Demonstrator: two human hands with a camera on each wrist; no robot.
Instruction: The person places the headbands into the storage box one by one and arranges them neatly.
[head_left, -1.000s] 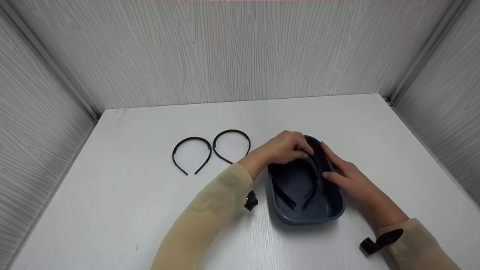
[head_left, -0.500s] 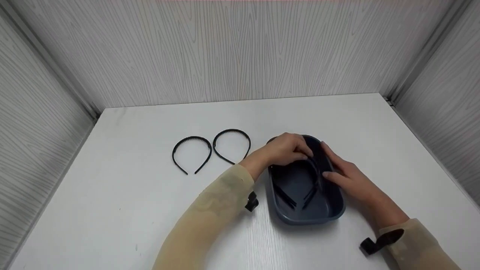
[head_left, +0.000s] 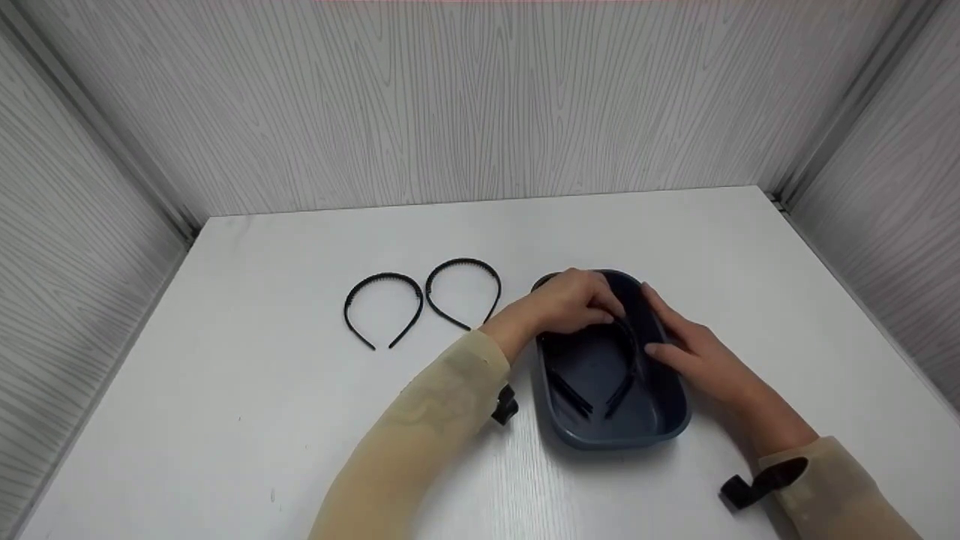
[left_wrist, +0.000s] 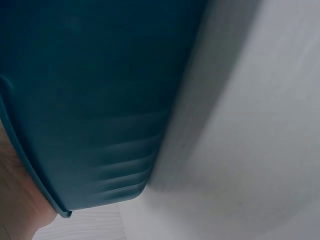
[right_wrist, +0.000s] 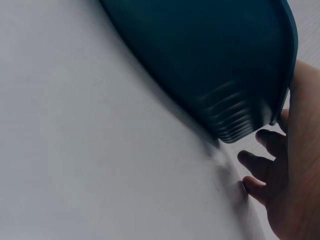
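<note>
A dark blue plastic basin stands on the table, holding several black headbands laid close over one another, ends toward the near side. My left hand reaches over its left rim, with thumb and fingers pinching the top of a headband inside. The hand hides part of the headbands' arches. My right hand holds the basin's right rim, thumb over the inside and forefinger along the outside. In the right wrist view, its other fingers spread loosely past the basin's end.
Two black toothed headbands lie side by side left of the basin: a left one and a right one, whose lower end is near my left forearm. Pale wood-grain panels wall the white table at back and sides.
My left hand has lowered slightly and come a little nearer, into the basin. The headband ends on the right side now lie closer together. My right hand has stayed put.
</note>
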